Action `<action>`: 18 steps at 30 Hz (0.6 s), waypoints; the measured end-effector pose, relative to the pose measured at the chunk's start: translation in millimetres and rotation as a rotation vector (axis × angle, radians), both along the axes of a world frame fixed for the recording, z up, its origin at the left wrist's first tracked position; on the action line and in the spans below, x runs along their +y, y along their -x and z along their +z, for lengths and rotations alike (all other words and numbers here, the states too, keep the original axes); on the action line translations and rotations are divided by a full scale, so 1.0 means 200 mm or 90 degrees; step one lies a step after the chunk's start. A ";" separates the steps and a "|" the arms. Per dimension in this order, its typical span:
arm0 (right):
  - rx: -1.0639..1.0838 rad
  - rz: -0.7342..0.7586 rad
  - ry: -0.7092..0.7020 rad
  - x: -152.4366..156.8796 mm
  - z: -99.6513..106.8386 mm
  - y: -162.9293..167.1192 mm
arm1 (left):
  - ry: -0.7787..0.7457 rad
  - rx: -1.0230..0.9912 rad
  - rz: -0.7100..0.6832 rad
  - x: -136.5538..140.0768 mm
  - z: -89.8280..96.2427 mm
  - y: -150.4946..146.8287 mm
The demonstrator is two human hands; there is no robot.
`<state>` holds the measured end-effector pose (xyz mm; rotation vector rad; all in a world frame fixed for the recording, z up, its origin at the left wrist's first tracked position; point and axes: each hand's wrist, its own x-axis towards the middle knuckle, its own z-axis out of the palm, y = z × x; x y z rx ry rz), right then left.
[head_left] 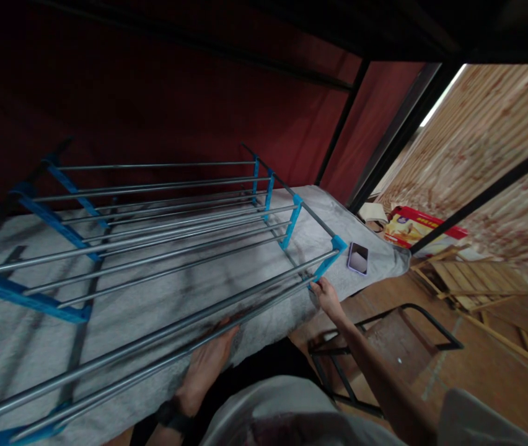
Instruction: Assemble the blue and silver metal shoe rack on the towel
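a metal rack (152,241) with grey tubes and blue plastic side brackets lies tipped on its side across a bed covered with a grey blanket (162,291), its shelves standing like fences one behind another, which puts the nearest pair of tubes right at the bed's front edge within reach. the left hand (208,362) sits under those nearest tubes about midway along the rack, palm up and fingers spread fairly flat against the underside, cradling rather than gripping, as if to carry the tubes' sag; whether the fingertips curl over the far side cannot be told, since the tubes hide them. the right hand (326,296) is at the rack's right end, fingers pinched closed on the tube tips just below the nearest blue bracket (331,257), where the tubes plug into the plastic, a hold suited to steadying that joint. a phone (357,257) lies flat on the blanket just right of that bracket, clear of the tubes. right of the rack, off the bed, a red box (419,229) rests by wooden slats (473,282), and a black metal frame (385,347) stands on the floor below the rack's right end.
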<state>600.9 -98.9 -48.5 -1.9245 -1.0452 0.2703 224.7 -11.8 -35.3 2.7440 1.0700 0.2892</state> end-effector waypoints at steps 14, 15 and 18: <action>0.005 0.006 -0.003 -0.01 0.01 0.01 | 0.083 0.025 0.007 -0.03 0.06 -0.02; 0.006 0.005 -0.004 -0.01 0.01 0.01 | 0.087 0.028 0.011 -0.03 0.07 -0.02; 0.008 0.007 -0.004 -0.01 0.01 0.01 | 0.088 0.017 0.006 -0.02 0.06 0.00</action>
